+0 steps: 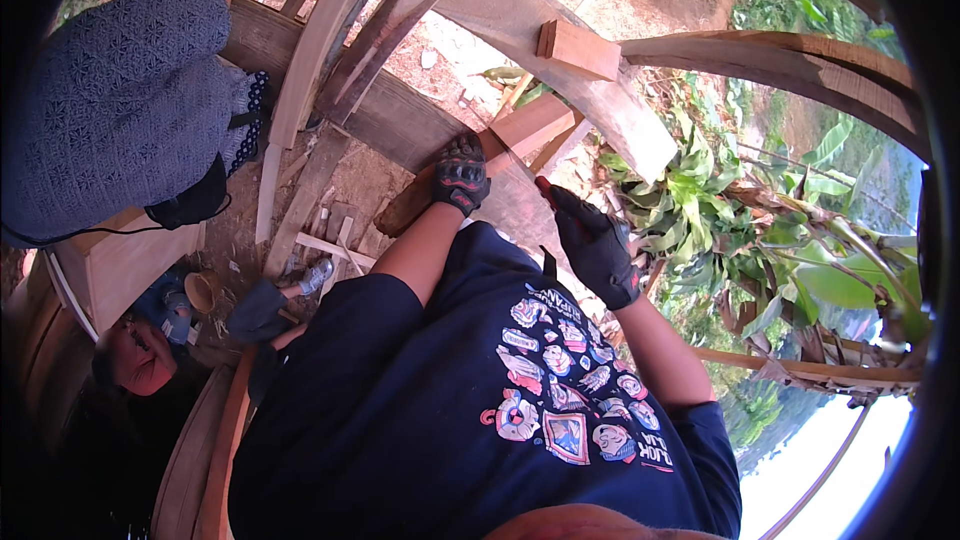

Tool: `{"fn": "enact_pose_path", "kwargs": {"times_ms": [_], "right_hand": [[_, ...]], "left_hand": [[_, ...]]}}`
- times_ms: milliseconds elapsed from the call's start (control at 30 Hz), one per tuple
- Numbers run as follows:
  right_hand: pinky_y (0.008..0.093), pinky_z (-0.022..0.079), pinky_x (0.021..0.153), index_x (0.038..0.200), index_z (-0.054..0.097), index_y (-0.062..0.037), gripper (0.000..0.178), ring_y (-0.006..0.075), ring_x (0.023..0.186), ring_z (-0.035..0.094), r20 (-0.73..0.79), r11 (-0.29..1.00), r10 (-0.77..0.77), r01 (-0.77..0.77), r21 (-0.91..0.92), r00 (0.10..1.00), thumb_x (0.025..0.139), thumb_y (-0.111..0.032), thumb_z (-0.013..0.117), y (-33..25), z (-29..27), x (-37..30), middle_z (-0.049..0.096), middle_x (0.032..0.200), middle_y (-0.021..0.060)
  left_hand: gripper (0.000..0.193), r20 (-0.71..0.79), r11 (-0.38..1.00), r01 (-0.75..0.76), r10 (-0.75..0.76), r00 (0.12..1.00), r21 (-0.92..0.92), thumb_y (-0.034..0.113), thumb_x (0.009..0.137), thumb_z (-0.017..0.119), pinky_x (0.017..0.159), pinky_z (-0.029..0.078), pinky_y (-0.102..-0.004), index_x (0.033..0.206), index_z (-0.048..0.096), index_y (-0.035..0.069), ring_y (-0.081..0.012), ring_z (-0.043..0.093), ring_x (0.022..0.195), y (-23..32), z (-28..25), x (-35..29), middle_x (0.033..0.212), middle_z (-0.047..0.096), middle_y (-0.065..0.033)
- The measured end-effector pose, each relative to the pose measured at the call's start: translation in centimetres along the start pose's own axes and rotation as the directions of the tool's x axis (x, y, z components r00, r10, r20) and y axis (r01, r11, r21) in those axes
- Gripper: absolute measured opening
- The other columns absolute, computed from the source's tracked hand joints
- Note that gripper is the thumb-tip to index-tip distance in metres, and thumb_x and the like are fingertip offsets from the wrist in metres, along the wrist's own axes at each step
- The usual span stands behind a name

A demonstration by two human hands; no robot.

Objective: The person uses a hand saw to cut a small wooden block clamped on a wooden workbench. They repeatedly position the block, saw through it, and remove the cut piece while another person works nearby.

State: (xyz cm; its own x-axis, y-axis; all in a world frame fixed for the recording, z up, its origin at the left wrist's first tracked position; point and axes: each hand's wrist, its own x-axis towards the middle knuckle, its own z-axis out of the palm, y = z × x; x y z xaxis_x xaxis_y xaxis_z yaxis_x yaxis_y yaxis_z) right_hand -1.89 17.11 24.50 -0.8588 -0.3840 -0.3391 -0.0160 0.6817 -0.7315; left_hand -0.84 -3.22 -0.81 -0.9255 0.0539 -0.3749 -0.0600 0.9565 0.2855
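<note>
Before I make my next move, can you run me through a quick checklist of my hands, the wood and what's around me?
1. Hands covered: ok, left hand and right hand both wear dark gloves.
2. Tool held: ok, your right hand grips the reddish handle.
3. Wood steadied: ok, your left hand rests on the wood piece.
4. Loose block on the curved beam secured: cannot tell.
5. Nobody nearby: not ok, a person in patterned clothing is at your left.
6. Ground free of scraps: not ok, wood strips lie there.
</note>
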Motion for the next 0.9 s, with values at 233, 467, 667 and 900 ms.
{"fn": "enact_pose_path", "kwargs": {"times_ms": [233, 467, 667, 900], "right_hand": [[0.0488, 0.06, 0.091, 0.137, 0.074, -0.013, 0.039, 0.0414, 0.105, 0.075, -0.058, 0.97, -0.139, 0.124, -0.209, 0.989, 0.109, -0.032, 0.054, 7.0, 11.8, 16.9, 0.078, 0.12, 0.0203], [0.046, 0.06, 0.096, 0.138, 0.074, -0.0138, 0.034, 0.039, 0.111, 0.077, -0.098, 0.989, -0.061, 0.047, -0.139, 0.993, 0.108, -0.025, 0.062, 4.8, 7.6, 9.3, 0.078, 0.122, 0.0219], [0.0383, 0.06, 0.098, 0.145, 0.07, -0.0127, 0.039, 0.0263, 0.112, 0.08, -0.126, 0.999, 0.046, -0.047, -0.004, 0.991, 0.107, -0.015, 0.065, 1.2, -1.7, -7.3, 0.08, 0.125, 0.0163], [0.0384, 0.06, 0.1, 0.145, 0.07, -0.0069, 0.038, 0.0285, 0.116, 0.078, -0.089, 0.996, 0.052, -0.045, 0.078, 0.995, 0.107, -0.007, 0.062, -0.6, -4.6, -6.9, 0.077, 0.131, 0.0197]], "left_hand": [[0.062, 0.091, 0.998, -0.046, 0.051, 0.995, -0.052, 0.035, 0.084, 0.078, 0.097, 0.057, -0.0478, 0.137, 0.066, 0.004, -0.0342, 0.069, 0.121, 0.3, -0.5, 0.1, 0.132, 0.069, -0.0205], [0.062, -0.071, 1.0, -0.005, 0.004, 0.997, -0.022, 0.042, 0.088, 0.077, 0.102, 0.056, -0.0483, 0.134, 0.065, 0.002, -0.0375, 0.07, 0.122, -0.2, 0.4, 1.2, 0.132, 0.07, -0.0226], [0.084, -0.06, 0.998, -0.036, 0.039, 0.997, 0.052, 0.043, 0.085, 0.079, 0.108, 0.054, -0.047, 0.15, 0.054, -0.003, -0.0357, 0.066, 0.13, -0.7, 1.2, 0.5, 0.145, 0.064, -0.0246], [0.092, 0.035, 0.999, -0.017, 0.015, 0.999, 0.052, 0.042, 0.086, 0.078, 0.112, 0.052, -0.0474, 0.158, 0.045, -0.004, -0.0365, 0.061, 0.138, -0.1, 1.1, 0.5, 0.155, 0.057, -0.0257]]}}
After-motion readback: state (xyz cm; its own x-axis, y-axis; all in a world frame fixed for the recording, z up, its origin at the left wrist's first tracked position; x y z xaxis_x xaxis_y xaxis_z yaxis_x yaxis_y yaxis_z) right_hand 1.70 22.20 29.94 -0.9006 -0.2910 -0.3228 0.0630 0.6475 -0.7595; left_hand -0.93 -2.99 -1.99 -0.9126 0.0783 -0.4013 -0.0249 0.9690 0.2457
